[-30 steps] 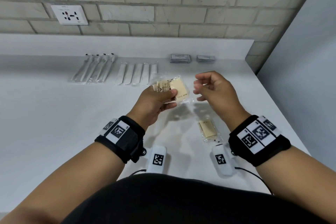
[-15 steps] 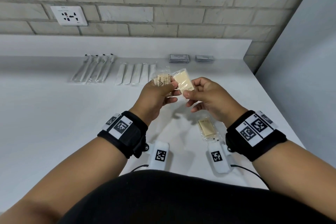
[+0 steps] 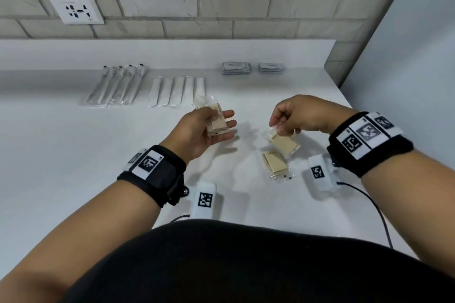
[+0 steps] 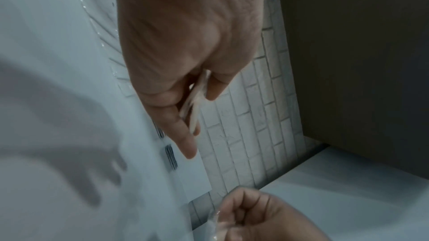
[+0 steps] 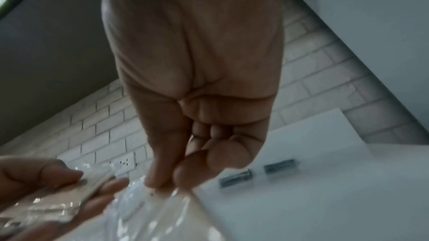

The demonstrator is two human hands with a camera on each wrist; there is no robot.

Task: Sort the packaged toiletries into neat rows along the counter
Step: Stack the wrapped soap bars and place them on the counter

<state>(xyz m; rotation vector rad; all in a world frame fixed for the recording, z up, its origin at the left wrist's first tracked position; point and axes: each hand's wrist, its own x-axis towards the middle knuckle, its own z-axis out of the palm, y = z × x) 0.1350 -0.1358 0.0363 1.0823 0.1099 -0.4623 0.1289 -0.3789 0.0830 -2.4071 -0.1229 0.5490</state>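
Note:
My left hand [image 3: 214, 128] holds a small stack of beige packets in clear wrap [image 3: 216, 122] above the counter, thumb on top and fingers straight beneath; the left wrist view shows the stack [image 4: 196, 101] edge-on between thumb and fingers. My right hand [image 3: 283, 125] pinches the clear corner of another beige packet [image 3: 283, 144], which hangs just above a third packet [image 3: 274, 163] lying on the counter. In the right wrist view my right fingertips [image 5: 183, 177] pinch the crinkled wrap [image 5: 150, 208].
Along the back of the white counter [image 3: 61, 155] lie a row of wrapped toothbrushes [image 3: 115, 86], a row of white sachets [image 3: 176, 91] and two stacks of grey packets [image 3: 236, 68] [image 3: 270, 67]. The counter ends at a wall on the right. A socket [image 3: 76, 9] is on the brick wall.
My right hand has taken one beige packet off the left hand's stack and carried it right and down over the packet on the counter. My left hand has opened its fingers under the rest.

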